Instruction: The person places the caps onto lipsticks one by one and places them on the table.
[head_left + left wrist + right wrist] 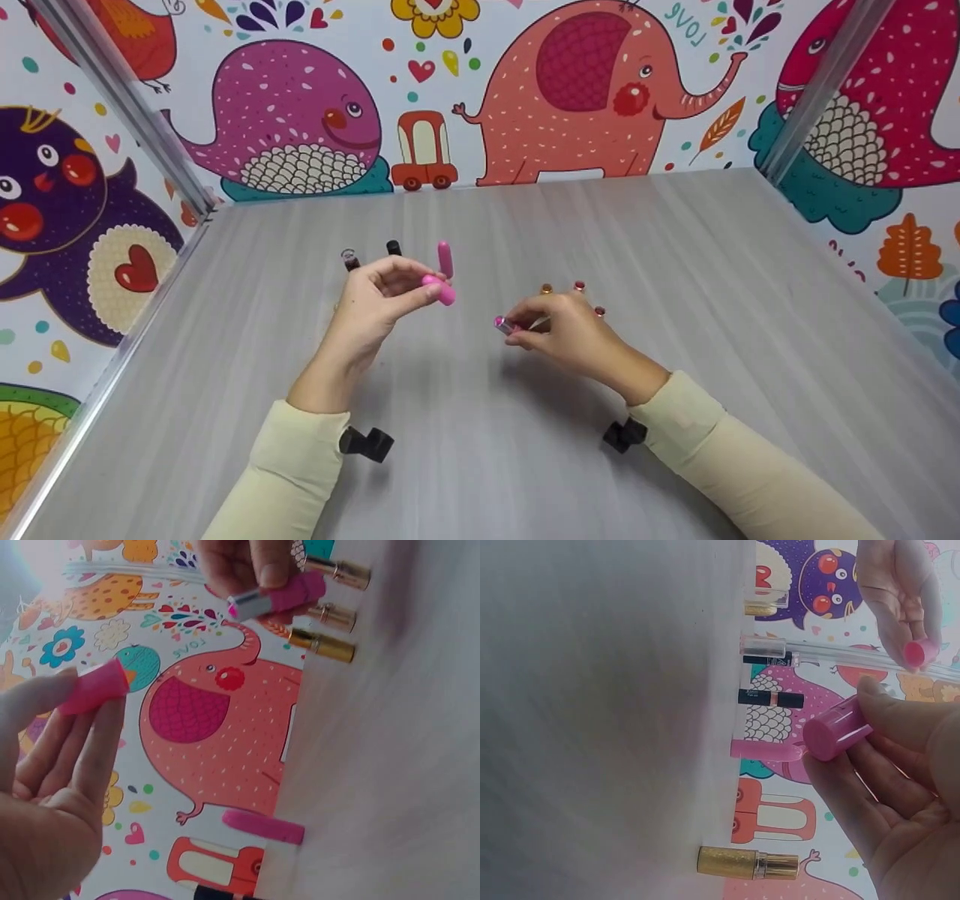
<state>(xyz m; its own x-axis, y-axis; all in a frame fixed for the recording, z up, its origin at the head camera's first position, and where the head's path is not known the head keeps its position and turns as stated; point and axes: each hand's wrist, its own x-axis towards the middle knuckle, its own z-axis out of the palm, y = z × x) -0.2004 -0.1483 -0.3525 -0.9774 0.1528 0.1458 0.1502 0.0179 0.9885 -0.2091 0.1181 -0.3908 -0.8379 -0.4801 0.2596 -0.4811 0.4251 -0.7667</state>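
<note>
My left hand (360, 307) pinches a pink lipstick cap (441, 291) between thumb and fingers. The cap's open end shows in the left wrist view. Opposite it, my right hand (577, 330) grips a pink lipstick base (836, 731) with a silver collar (251, 604). A bit of pink shows at the collar's end. Cap and base are apart, both held above the table. Just behind the left hand, a slim pink tube (445, 259) stands upright.
Near the left hand stand a black tube (394, 247) and a clear-capped tube (349, 259). Behind the right hand are a gold lipstick (322, 645) and two red-topped ones, one (579, 286) farther back than the other (599, 311). Cartoon-printed walls edge the grey table (450, 450).
</note>
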